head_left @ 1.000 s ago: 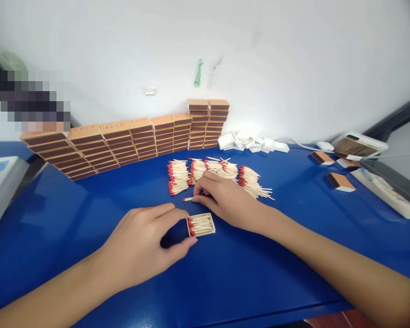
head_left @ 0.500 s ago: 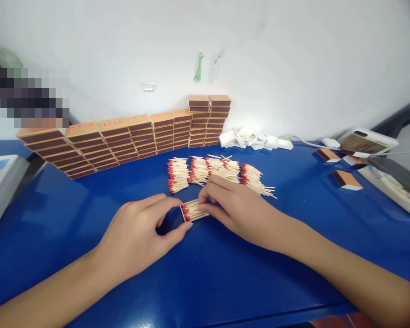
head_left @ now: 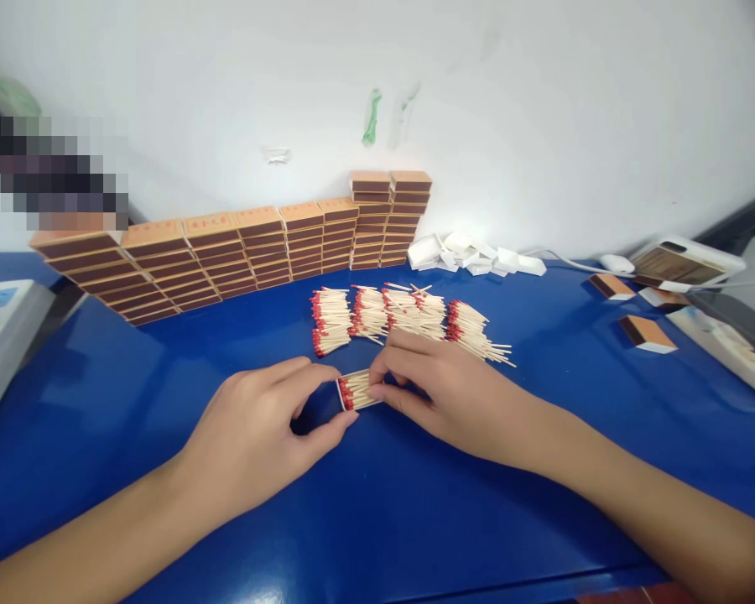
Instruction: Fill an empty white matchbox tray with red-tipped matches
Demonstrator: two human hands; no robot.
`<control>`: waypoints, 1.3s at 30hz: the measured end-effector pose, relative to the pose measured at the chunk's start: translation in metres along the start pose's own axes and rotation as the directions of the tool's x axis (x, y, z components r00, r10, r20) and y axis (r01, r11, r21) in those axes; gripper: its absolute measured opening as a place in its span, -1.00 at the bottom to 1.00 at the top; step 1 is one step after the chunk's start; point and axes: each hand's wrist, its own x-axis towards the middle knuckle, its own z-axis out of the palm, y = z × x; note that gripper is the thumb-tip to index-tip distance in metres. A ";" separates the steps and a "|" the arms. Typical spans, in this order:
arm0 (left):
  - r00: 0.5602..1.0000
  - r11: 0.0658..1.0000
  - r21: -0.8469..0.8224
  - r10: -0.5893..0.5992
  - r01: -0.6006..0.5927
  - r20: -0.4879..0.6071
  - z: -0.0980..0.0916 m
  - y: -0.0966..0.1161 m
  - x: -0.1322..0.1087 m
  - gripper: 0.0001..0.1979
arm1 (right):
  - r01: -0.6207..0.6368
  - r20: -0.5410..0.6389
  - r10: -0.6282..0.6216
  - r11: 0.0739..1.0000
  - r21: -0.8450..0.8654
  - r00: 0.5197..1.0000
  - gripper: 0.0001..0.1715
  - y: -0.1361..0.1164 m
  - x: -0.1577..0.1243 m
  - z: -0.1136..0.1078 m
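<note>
A small white matchbox tray (head_left: 341, 396) holds red-tipped matches (head_left: 355, 391), their heads toward its left end. My left hand (head_left: 257, 419) grips the tray's left end between thumb and forefinger. Over the tray's right part is my right hand (head_left: 444, 390), its thumb and fingertips closed on the matches; how many they touch is hidden. Just behind the hands, loose matches (head_left: 331, 319) lie on the blue table (head_left: 377, 512) in several bunches, heads to the left.
Stacked matchboxes (head_left: 207, 252) form a low wall at the back left. White empty trays (head_left: 471, 254) are heaped beside it. Farther right lie a few matchboxes (head_left: 647, 333), a white cable (head_left: 563, 261) and a pale pouch (head_left: 723, 352). A white box-like object (head_left: 13, 335) stands at far left.
The view has shifted slightly. Both hands keep nearly the same pose at the tray, and the matches in it lie a little differently.
</note>
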 end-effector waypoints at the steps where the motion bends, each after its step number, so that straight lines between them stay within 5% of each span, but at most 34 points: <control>1: 1.000 1.000 -0.002 0.000 0.000 0.006 0.000 0.000 0.000 -0.79 | 0.006 -0.036 -0.006 1.000 -0.002 0.999 -0.88 0.003 0.000 -0.001; 5: 1.000 1.000 -0.008 0.008 -0.008 0.016 -0.001 0.001 -0.001 -0.79 | -0.019 -0.138 0.006 0.995 -0.096 0.990 -0.85 0.019 0.002 -0.003; 11: 0.999 1.000 -0.012 0.015 -0.015 0.034 0.000 0.000 -0.002 -0.78 | -0.055 -0.043 0.049 0.987 -0.151 0.998 -0.85 0.038 0.006 -0.001; 17: 0.999 1.000 -0.020 0.017 -0.017 0.036 0.000 0.001 -0.004 -0.79 | -0.099 -0.047 0.091 0.976 -0.195 0.995 -0.86 0.030 0.013 0.004; 27: 0.999 1.000 -0.019 0.017 -0.016 0.035 0.000 0.002 -0.003 -0.81 | -0.113 -0.271 0.054 0.972 -0.207 0.961 -0.93 0.024 0.025 0.025; 39: 1.000 1.000 -0.019 0.018 -0.018 0.025 -0.001 0.000 -0.004 -0.80 | -0.115 -0.131 0.080 0.950 -0.290 0.988 -0.85 0.024 0.017 0.013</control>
